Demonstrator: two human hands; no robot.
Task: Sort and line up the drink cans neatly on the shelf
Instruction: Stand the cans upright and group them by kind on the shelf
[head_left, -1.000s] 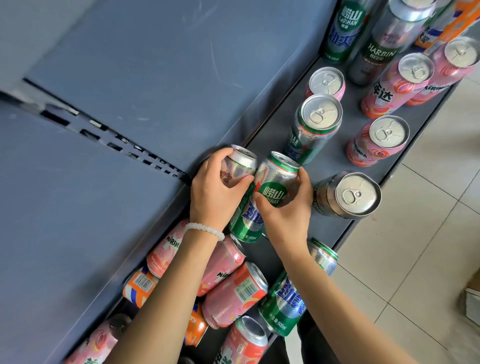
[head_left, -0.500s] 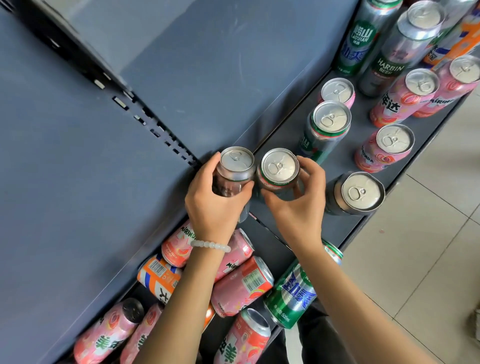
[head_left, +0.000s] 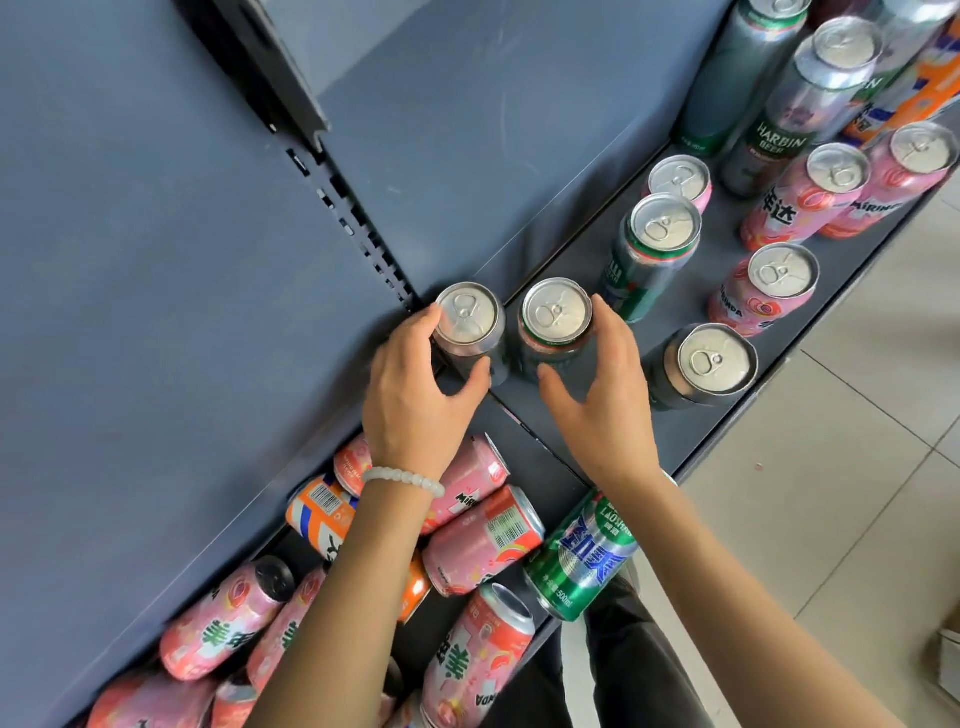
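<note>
Silver-topped cans now upright and apart, left hand (head_left: 415, 400) gripping dark can (head_left: 467, 325), right hand (head_left: 597, 400) gripping green can (head_left: 556, 322)

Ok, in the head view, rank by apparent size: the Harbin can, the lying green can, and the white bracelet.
1. Harbin can
2. Lying green can, close to it; it is nearer the camera and partly hidden, so this order is unsure
3. White bracelet, clearly smallest

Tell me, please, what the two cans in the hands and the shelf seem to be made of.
Dark can and green can: likely aluminium, with bare brushed silver lids, pull tabs and glossy printed sides. Shelf: probably painted sheet metal, matte blue-grey, with a slotted upright and light scratches on the back panel; the look alone cannot confirm it.
</note>
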